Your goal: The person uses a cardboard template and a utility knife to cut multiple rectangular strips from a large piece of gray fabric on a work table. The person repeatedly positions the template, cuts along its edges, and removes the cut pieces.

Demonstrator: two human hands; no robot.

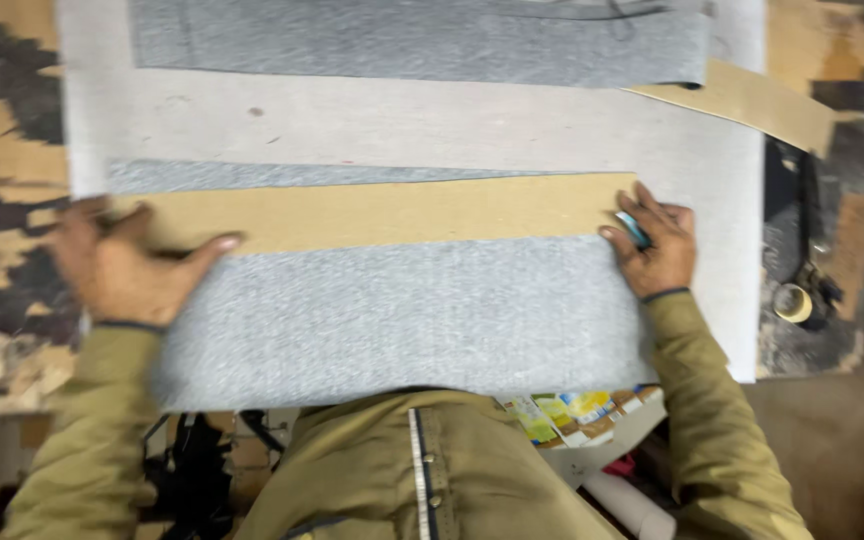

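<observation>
A long tan cardboard template (382, 212) lies across a grey fabric piece (392, 320) on a white table top (402, 125). My left hand (122, 268) presses flat on the left end of the template and fabric, thumb stretched right. At the right end, my right hand (657, 245) rests on the template's corner and holds a small blue chalk-like marker (634, 230) between its fingers. Both sleeves are olive green. The left hand is blurred.
A second grey fabric strip (422, 40) lies along the far side, with another tan template (752, 100) poking out at its right. A tape roll (794, 302) sits on the dark ledge at right. Coloured packets (577, 412) lie by my chest.
</observation>
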